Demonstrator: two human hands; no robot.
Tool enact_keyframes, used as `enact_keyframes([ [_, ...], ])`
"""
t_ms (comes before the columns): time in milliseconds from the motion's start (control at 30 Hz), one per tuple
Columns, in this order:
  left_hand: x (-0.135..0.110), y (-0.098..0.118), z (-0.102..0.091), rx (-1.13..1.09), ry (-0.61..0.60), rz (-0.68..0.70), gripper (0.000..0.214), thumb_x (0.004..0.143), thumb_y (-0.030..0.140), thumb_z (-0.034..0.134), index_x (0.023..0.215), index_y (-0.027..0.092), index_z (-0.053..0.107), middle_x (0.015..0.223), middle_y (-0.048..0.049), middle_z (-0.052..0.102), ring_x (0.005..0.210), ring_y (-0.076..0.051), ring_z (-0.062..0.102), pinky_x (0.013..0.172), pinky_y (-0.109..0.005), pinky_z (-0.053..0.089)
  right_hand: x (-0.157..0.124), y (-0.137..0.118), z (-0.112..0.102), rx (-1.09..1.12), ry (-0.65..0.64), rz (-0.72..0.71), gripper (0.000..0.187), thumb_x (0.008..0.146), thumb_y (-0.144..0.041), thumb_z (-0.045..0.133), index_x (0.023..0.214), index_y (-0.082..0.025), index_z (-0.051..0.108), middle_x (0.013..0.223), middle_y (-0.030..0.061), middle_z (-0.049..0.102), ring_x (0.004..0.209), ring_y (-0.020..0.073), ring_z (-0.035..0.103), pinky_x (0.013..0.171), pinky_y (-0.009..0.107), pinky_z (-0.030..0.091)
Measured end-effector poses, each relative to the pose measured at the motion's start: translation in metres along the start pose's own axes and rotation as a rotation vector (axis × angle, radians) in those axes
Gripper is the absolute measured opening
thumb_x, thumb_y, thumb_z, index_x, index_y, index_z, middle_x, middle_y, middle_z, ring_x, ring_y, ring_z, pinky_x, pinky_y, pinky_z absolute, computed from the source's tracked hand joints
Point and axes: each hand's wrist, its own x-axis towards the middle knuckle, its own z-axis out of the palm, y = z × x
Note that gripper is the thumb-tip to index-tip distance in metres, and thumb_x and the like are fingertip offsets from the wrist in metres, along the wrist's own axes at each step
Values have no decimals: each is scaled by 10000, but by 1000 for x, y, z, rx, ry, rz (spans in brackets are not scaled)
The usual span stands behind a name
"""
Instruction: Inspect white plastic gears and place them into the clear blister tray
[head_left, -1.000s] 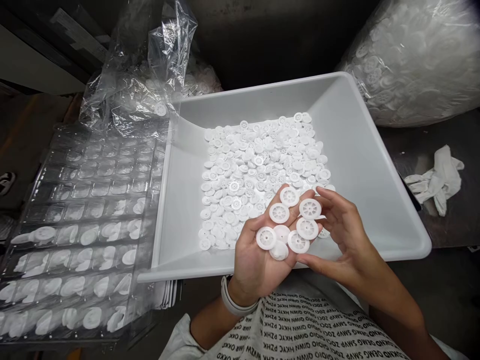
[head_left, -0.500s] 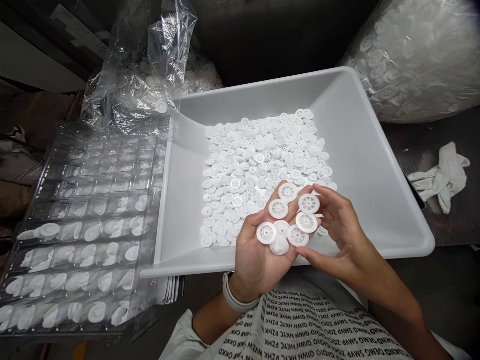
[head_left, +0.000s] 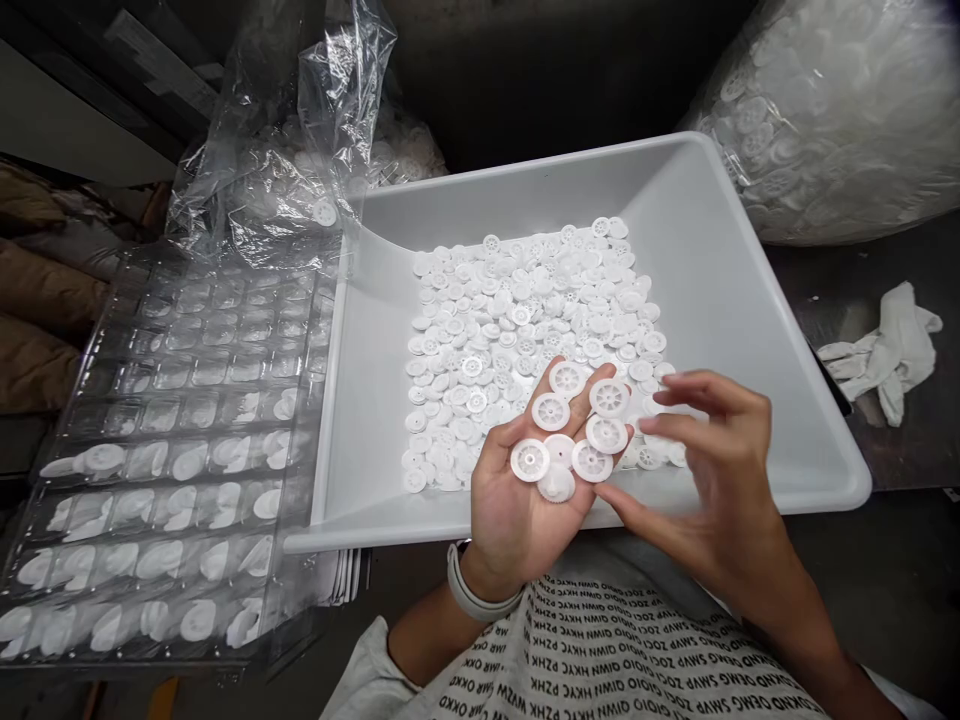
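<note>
Several white plastic gears point(head_left: 550, 411) rest on the upturned palm and fingers of my left hand point(head_left: 517, 515), most with their spoked faces up. One gear point(head_left: 556, 484) near the palm's heel shows a toothed edge. The thumb lies alongside the pile. My right hand point(head_left: 724, 475) is at the right of these gears, its fingers and thumb spread apart with nothing visible between them. Its thumb tip comes close to the rightmost gears; whether it touches cannot be made out. Below both hands, many loose gears point(head_left: 517, 315) cover the floor of a grey plastic bin point(head_left: 735, 330).
To the left lie clear plastic blister trays point(head_left: 161, 500), with white parts in the nearer rows. Clear bags point(head_left: 277, 190) of gears stand behind them, and a large full bag point(head_left: 847, 130) stands at the right. A white glove point(head_left: 889, 350) lies right of the bin.
My right hand has moved right, away from the gears, and its fingers have spread. My left hand has flattened slightly, with the gears still on it.
</note>
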Motion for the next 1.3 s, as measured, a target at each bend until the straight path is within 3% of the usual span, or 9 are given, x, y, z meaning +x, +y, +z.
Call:
enact_keyframes([
  [133,0,1,0,9,1,-6,546,934,314,326,1476,256,286,1395,-84,530,1369,-211,394,1177,-398,156,-2,1,-4,-334,-68,-311,339,792,-80,674,1077,-255,620,1196,82,474,1104,255,456,873,429,495],
  [333,0,0,-1,-14,-17,-8,555,940,319,308,1488,246,255,1391,-101,532,1337,-243,439,1145,-444,234,-11,17,-3,-289,-55,-475,368,793,-56,639,1136,-190,631,1106,106,550,966,235,503,764,404,515],
  [567,-1,-1,-2,-30,-20,-4,561,942,314,298,1495,243,235,1405,-94,519,1352,-254,418,1143,-483,225,-13,16,-5,-193,-68,-460,416,791,-68,651,1183,-202,617,1058,80,620,917,202,571,709,371,529],
  [900,-1,-1,-2,-38,-38,7,544,946,306,304,1485,238,270,1384,-91,540,1346,-249,426,1148,-473,226,-10,21,-5,-206,-80,-482,382,758,-47,679,1100,-211,634,1085,77,549,951,202,548,731,370,516],
  [1033,-1,-1,-2,-38,-30,1,538,943,300,315,1477,245,289,1393,-80,532,1370,-240,392,1162,-468,207,-6,10,-2,-256,-32,-439,342,720,-98,737,1019,-226,631,1051,74,530,939,212,536,757,396,503],
  [1167,0,-2,-2,-4,7,3,530,933,324,360,1457,256,335,1360,-66,564,1364,-233,402,1177,-440,193,0,-8,7,-385,-56,-342,327,779,-259,737,1074,-209,604,1129,112,534,1049,275,487,844,459,474],
  [1300,1,-5,-5,34,41,47,540,915,352,408,1447,277,356,1356,-56,565,1353,-231,416,1179,-431,194,2,-18,16,-414,-70,-305,285,808,-240,708,1068,-197,601,1197,114,528,1082,279,464,861,448,465],
])
